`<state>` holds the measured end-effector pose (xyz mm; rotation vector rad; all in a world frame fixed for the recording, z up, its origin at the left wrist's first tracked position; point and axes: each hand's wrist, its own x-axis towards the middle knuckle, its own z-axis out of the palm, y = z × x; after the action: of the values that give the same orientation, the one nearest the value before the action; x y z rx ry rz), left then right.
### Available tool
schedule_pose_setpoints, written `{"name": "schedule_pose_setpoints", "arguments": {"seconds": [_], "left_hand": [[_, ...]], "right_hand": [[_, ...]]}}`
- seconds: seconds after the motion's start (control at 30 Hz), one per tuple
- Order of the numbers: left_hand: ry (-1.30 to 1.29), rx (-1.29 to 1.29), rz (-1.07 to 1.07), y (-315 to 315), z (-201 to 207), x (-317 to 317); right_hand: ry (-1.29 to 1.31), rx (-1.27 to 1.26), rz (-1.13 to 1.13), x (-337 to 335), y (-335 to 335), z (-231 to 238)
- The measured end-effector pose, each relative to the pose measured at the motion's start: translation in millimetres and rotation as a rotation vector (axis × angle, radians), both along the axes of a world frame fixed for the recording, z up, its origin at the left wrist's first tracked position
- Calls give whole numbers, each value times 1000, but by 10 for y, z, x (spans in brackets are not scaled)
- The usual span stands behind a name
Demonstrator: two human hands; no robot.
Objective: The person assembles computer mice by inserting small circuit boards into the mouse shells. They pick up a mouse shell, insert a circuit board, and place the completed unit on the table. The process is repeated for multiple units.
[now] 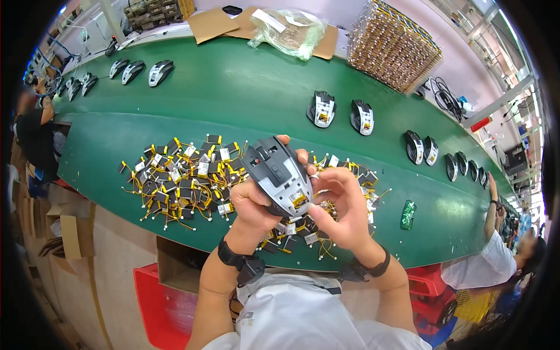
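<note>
A grey and black computer mouse (276, 169) with its rear cover off is held tilted above the bench. My left hand (254, 204) is closed around it from the left and underneath, its fingertips showing past the far right edge. A yellow-ended battery (299, 201) sits in the opening at the mouse's near end. My right hand (344, 213) bends round the mouse's right side, the thumb at the rim beside the battery and the index finger higher up the same side. Below both hands lies a pile of small wired batteries (185, 185), black and silver with yellow tape and white plugs.
Several partly open mice (321, 109) stand along the green bench (233, 87). A green packet (408, 215) lies to the right of the pile. Cardboard, clear plastic (291, 35) and a tall stacked bundle (392, 49) line the back. Other people sit at both ends; a red crate (153, 306) stands below.
</note>
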<state>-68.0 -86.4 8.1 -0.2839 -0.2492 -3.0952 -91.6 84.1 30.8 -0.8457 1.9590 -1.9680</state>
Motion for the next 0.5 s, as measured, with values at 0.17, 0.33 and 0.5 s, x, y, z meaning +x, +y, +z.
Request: {"name": "schedule_pose_setpoints", "arguments": {"seconds": [0.17,0.33,0.5], "left_hand": [[121,-34,-63,-99,-101,-63],[35,-27,-267,-70,-181,-31],[-86,-182,-374,-60,-224,8]], "right_hand": [[102,44,-41,-82,-78,89],[625,387,59,-245,16,283],[704,453,271,-375,33,390]]}}
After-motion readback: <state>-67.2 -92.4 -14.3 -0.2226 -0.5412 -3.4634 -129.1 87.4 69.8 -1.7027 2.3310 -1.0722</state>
